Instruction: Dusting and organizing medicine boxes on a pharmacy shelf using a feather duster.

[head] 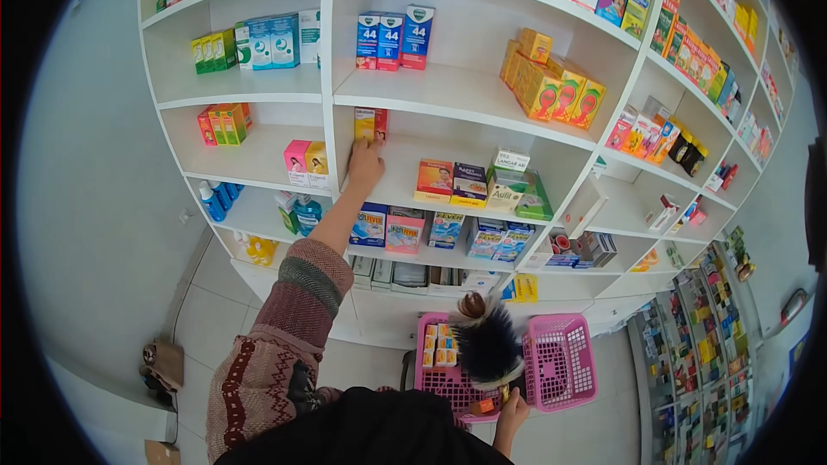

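My left hand (pixel 366 165) reaches into a middle compartment of the white shelving unit (pixel 413 84). Its fingertips touch the lower front of a yellow-and-white medicine box (pixel 364 124) and a red box (pixel 381 123), which stand in the compartment's left corner. Whether the fingers grip a box cannot be made out. Low in front of me, my right hand (pixel 512 412) holds a feather duster (pixel 488 342) by its handle, the dark and pale feathers pointing up. The duster partly covers a pink plastic basket (pixel 428 323) with several small white-and-orange boxes (pixel 440 345) inside.
A second pink basket (pixel 591 361) stands right of the duster. Further right in my compartment are an orange box (pixel 434 179), a dark purple box (pixel 470 184) and green-and-white boxes (pixel 507 187). Yellow boxes (pixel 552 87) are stacked one shelf above. A full display rack (pixel 698 349) stands at right.
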`<state>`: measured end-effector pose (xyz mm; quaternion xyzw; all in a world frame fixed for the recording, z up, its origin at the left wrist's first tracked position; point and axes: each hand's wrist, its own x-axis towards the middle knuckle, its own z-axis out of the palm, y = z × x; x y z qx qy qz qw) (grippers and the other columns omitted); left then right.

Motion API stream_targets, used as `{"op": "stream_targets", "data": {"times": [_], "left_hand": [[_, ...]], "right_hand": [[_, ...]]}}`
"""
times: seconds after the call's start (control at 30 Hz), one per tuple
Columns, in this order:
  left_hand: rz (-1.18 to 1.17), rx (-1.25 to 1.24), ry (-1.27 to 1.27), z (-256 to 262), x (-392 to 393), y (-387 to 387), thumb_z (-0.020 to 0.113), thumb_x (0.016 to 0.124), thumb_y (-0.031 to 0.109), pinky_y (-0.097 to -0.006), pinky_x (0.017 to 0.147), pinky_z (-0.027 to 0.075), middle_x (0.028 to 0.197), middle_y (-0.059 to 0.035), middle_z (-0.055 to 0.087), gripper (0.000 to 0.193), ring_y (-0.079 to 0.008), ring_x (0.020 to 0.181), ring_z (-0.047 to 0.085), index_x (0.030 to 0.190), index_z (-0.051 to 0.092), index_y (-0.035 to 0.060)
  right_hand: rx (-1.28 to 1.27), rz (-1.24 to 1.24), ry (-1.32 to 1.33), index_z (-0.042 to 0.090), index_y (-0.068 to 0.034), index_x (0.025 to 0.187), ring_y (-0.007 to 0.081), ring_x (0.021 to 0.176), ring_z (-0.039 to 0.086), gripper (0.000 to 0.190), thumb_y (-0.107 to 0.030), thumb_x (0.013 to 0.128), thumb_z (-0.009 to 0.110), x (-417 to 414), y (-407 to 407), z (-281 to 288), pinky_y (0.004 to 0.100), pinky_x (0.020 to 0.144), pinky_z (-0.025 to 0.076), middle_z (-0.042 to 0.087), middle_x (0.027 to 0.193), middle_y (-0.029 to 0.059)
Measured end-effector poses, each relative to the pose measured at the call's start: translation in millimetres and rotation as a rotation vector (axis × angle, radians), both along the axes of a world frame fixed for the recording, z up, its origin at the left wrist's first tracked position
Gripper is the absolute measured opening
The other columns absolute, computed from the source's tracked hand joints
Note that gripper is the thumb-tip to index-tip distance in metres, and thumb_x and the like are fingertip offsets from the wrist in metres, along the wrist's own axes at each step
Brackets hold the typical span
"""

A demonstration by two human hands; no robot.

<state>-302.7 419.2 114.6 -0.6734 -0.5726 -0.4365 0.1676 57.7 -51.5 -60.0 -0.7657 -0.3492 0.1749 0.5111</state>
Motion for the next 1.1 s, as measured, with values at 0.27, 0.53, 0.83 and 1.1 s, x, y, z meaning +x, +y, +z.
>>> {"op": "stream_targets", "data": {"times": [0.27,0.53,0.83,1.1], "left_hand": [[-0.066,-0.165,0.058,0.9,-29.0,-4.7,0.053,0.075,0.009,-0.0437,0.077,0.047,0.092,-0.0222,0.059,0.027,-0.0374,0.084,0.058,0.1,0.062,0.0044],[-0.412,0.046,-0.253,-123.6,90.5,-215.8,0.052,0.068,-0.005,-0.0393,0.071,0.043,0.078,-0.0126,0.057,0.017,-0.0312,0.075,0.054,0.083,0.057,0.0028],[-0.738,-0.848,-0.119,-343.0,241.1,-348.7,0.057,0.069,0.002,-0.041,0.076,0.042,0.084,-0.0093,0.055,0.02,-0.0299,0.087,0.052,0.088,0.06,0.0059],[-0.653,-0.972,0.329,-445.8,362.4,-403.3,0.053,0.077,0.014,-0.0411,0.073,0.045,0.107,-0.0097,0.049,0.031,-0.0261,0.1,0.049,0.107,0.056,0.017]], "right_hand": [[-0.073,0.03,0.242,0.056,0.0,0.065,0.0084,0.046,0.042,0.058,-0.046,0.095,0.036,26.3,1.4,-24.1,0.0249,0.042,0.03,0.047,0.052,-0.0002],[-0.161,-0.018,0.45,0.057,-0.002,0.069,0.0068,0.042,0.035,0.062,-0.047,0.096,0.026,69.3,-22.4,-8.9,0.022,0.041,0.025,0.041,0.049,-0.0008],[-0.338,0.042,0.468,0.057,-0.001,0.072,0.0069,0.044,0.035,0.062,-0.048,0.096,0.026,143.4,-34.1,-3.9,0.0214,0.042,0.025,0.043,0.052,-0.0001],[-0.459,0.128,0.495,0.058,0.0,0.076,0.0068,0.045,0.037,0.059,-0.047,0.096,0.029,210.4,-40.2,-13.3,0.0214,0.043,0.027,0.044,0.053,0.0004]]}}
